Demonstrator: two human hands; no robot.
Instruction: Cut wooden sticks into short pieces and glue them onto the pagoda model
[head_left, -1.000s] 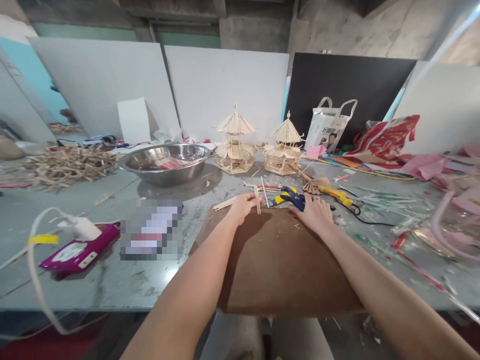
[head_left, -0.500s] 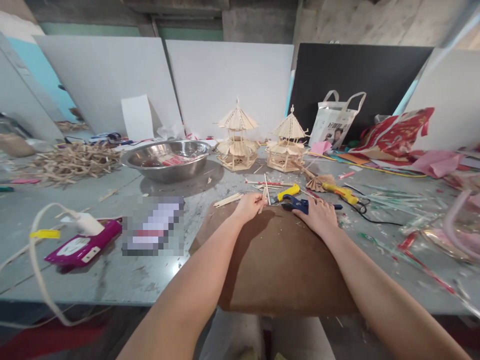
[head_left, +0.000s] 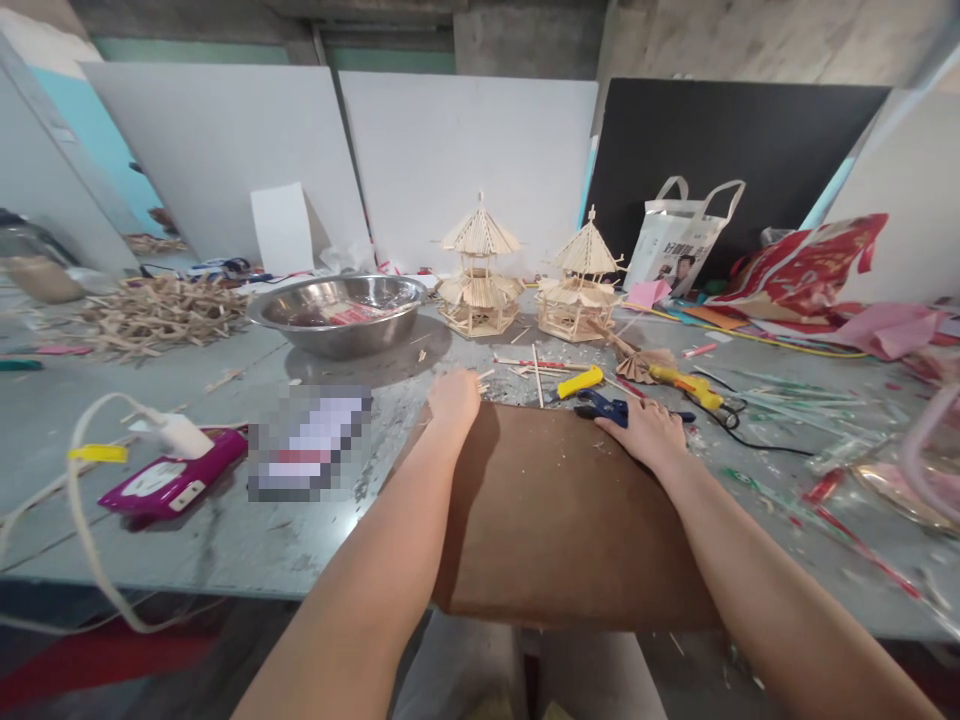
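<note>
My left hand (head_left: 454, 398) is curled over a small bundle of thin wooden sticks (head_left: 484, 380) at the far left corner of a brown board (head_left: 555, 510). The stick ends poke out past its right side; most of its fingers are hidden. At the board's far right edge, my right hand (head_left: 651, 432) is closed over a pair of dark blue pliers (head_left: 602, 407). A yellow-handled knife (head_left: 580, 382) lies just beyond the pliers. Between my hands, one pale stick (head_left: 538, 376) lies on the table beyond the board.
Two stick-built pagoda models (head_left: 480, 290) (head_left: 581, 295) stand behind. A steel basin (head_left: 337, 335), a phone (head_left: 311, 440) and a purple power strip (head_left: 176, 480) are on the left. Right of my hands lie a yellow glue gun (head_left: 686, 383), its black cord and scattered clear strips (head_left: 795, 405).
My left hand has moved left from the crossed sticks to the bundle, leaving one stick lying on the table. My right hand has stayed on the pliers. The view has shifted slightly.
</note>
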